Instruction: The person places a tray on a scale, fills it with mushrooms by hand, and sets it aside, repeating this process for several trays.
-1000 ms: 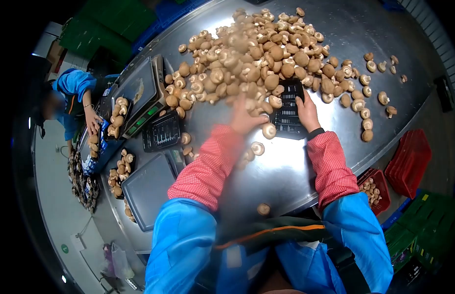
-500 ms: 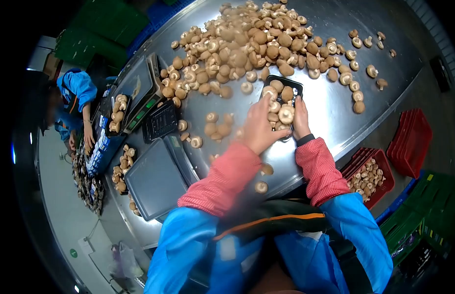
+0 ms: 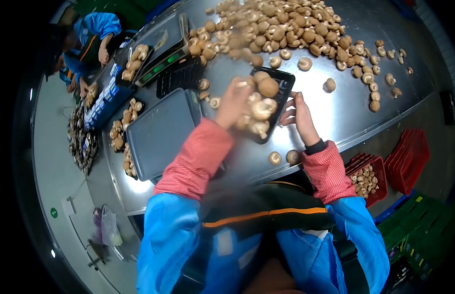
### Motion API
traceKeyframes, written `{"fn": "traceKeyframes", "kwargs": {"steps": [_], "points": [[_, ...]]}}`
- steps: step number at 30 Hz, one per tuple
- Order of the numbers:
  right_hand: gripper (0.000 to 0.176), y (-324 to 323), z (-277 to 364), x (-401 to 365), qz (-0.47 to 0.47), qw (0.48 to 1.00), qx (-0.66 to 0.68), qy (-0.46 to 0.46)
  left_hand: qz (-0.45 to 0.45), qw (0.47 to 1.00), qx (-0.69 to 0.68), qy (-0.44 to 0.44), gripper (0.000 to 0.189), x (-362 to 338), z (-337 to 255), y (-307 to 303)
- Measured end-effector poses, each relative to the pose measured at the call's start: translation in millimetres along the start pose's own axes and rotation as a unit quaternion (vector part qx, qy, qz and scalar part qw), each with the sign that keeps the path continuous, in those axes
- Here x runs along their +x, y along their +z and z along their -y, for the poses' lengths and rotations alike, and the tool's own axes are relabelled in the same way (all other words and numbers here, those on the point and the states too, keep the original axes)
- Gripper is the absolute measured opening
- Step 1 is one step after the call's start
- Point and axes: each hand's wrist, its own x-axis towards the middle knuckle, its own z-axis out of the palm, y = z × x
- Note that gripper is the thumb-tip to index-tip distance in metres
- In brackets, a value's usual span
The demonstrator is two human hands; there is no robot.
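Observation:
A black tray (image 3: 283, 81) holding several brown shiitake mushrooms (image 3: 262, 109) is tilted above the steel table. My left hand (image 3: 233, 104) grips it from its left side, somewhat blurred, with the fingertips partly hidden by mushrooms. Just right of the tray, my right hand (image 3: 302, 117) is open, fingers apart, close to the tray's edge and holding nothing. Two loose mushrooms (image 3: 275, 158) lie on the table below the tray.
A large mushroom heap (image 3: 291, 24) covers the far side of the table (image 3: 345, 115). To the left stand a scale (image 3: 161, 68), an empty black tray (image 3: 181, 77) and a grey lidded box (image 3: 161, 134). Red crates (image 3: 408, 159) are at lower right. A co-worker (image 3: 97, 29) works at upper left.
The filled tray has moved left relative to my body and tilted in my left hand. My right hand has come away from its side and opened. The camera view has also shifted.

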Motion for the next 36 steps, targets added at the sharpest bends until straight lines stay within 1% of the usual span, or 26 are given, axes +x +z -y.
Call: {"fn": "traceKeyframes", "kwargs": {"steps": [1,2,3,4,5,7,9,10,13,14,15,17,18,19,21,22,23,25,27,28,29,31,33,34,36], "points": [[0.053,-3.6,7.7,-9.0,0.020,0.996,-0.087,0.005,-0.007,1.000,0.000,-0.010,0.037,-6.5,-3.9,-20.1],[0.051,-6.8,5.1,-16.9,0.014,0.954,-0.297,-0.045,0.007,1.000,-0.010,0.011,0.037,-5.9,8.0,-42.9],[0.049,-7.0,2.3,-26.5,0.007,0.865,-0.493,-0.095,0.022,0.999,-0.020,0.033,0.038,-3.5,21.3,-67.0],[0.053,-3.1,-2.0,-41.4,0.020,0.826,-0.554,-0.102,0.016,0.999,-0.045,0.024,0.039,-5.9,27.6,-89.1],[0.056,-8.4,-20.4,-50.4,0.058,0.777,-0.616,-0.118,0.023,0.996,-0.085,-0.009,0.040,-9.8,31.2,-111.7],[0.057,1.9,-31.7,-78.5,0.125,0.706,-0.685,-0.127,0.022,0.995,-0.095,-0.024,0.039,-20.1,33.3,-150.8],[0.057,11.2,-45.4,-96.8,0.174,0.670,-0.700,-0.174,0.018,0.994,-0.107,-0.007,0.038,-28.9,46.6,-185.1],[0.047,13.9,-56.6,-99.8,0.168,0.649,-0.709,-0.219,0.016,0.995,-0.092,-0.023,0.039,-34.1,48.4,-200.1],[0.034,19.0,-68.2,-87.7,0.152,0.679,-0.665,-0.271,0.021,0.996,-0.072,-0.052,0.040,-50.2,54.5,-234.5],[0.030,19.5,-66.2,-79.9,0.168,0.726,-0.615,-0.258,0.030,0.997,-0.052,-0.055,0.041,-53.7,56.0,-243.4],[0.029,21.8,-65.3,-73.7,0.168,0.754,-0.586,-0.245,0.021,0.998,-0.039,-0.033,0.042,-54.8,60.2,-248.5],[0.028,28.2,-61.8,-65.4,0.129,0.787,-0.563,-0.215,-0.019,0.991,0.130,0.005,0.042,-56.7,66.6,-261.5],[0.028,37.9,-56.3,-62.4,0.103,0.815,-0.544,-0.174,-0.020,0.983,0.181,0.022,0.045,-57.0,65.1,-265.6],[0.028,49.8,-50.0,-56.8,0.085,0.834,-0.517,-0.171,-0.033,0.956,0.287,0.059,0.048,-58.2,61.6,-267.4],[0.028,78.0,-39.4,-41.6,0.049,0.871,-0.461,-0.161,-0.012,0.907,0.419,0.039,0.053,-62.3,51.9,-270.1],[0.028,95.4,-37.0,-32.0,0.052,0.883,-0.416,-0.210,-0.025,0.915,0.400,0.054,0.054,-65.5,55.3,-271.2],[0.028,114.4,-31.2,-20.5,0.073,0.896,-0.373,-0.228,-0.062,0.928,0.360,0.068,0.054,-69.3,62.2,-274.2],[0.029,163.2,-3.7,-13.1,0.103,0.895,-0.346,-0.261,-0.133,0.946,0.279,0.099,0.055,-76.1,75.7,-278.3],[0.031,208.8,13.5,-3.0,0.134,0.892,-0.318,-0.291,-0.186,0.936,0.264,0.137,0.051,-96.2,73.8,-279.3],[0.032,229.6,14.6,3.1,0.122,0.860,-0.334,-0.367,-0.208,0.933,0.253,0.148,0.050,-107.8,73.1,-279.6],[0.033,249.3,18.3,9.9,0.137,0.826,-0.326,-0.440,-0.230,0.929,0.242,0.158,0.049,-119.4,72.3,-279.8],[0.036,286.4,21.0,12.2,0.166,0.791,-0.323,-0.493,-0.255,0.928,0.221,0.157,0.046,-141.0,73.9,-280.1],[0.040,316.3,15.7,14.8,0.186,0.714,-0.388,-0.552,-0.277,0.927,0.207,0.144,0.045,-159.4,80.5,-278.0],[0.042,325.5,7.3,14.3,0.222,0.687,-0.455,-0.521,-0.290,0.923,0.208,0.147,0.045,-166.6,82.8,-274.7],[0.045,330.9,-1.9,13.7,0.230,0.683,-0.450,-0.527,-0.288,0.926,0.191,0.154,0.045,-179.2,87.3,-270.0]]}}
